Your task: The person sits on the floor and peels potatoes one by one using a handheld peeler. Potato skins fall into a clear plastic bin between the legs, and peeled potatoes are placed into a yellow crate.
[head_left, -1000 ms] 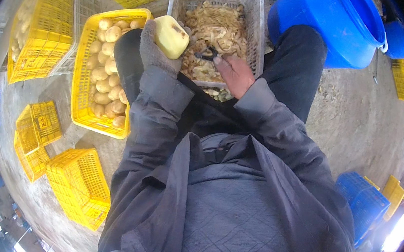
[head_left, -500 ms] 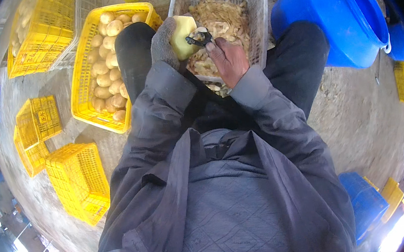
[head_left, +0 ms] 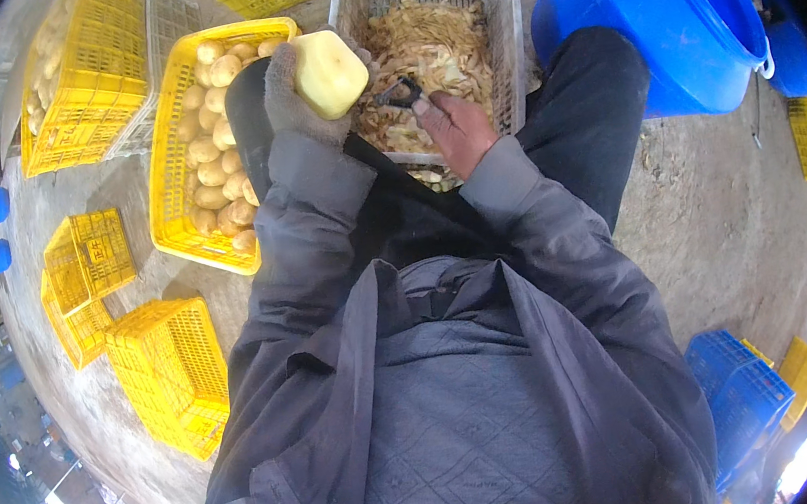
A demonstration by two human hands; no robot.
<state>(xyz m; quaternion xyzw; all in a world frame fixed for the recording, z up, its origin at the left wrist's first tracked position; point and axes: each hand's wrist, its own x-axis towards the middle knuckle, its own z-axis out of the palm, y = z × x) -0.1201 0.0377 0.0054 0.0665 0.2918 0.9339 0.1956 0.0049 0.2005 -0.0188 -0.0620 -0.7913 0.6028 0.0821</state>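
six yellow crates (head_left: 192,157), one blue barrel (head_left: 657,19)

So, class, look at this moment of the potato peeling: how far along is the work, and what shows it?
Done: the grey crate holds a heap of peelings. In hand: the gloved left hand holds a potato whose visible side is pale and bare, while the right hand holds a peeler apart from it. Left: the yellow crate holds many potatoes; whether those are peeled cannot be told.

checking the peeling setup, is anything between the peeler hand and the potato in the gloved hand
Nothing visible. The right hand holds the peeler just right of the potato in the gloved left hand, open air between them above the grey crate.
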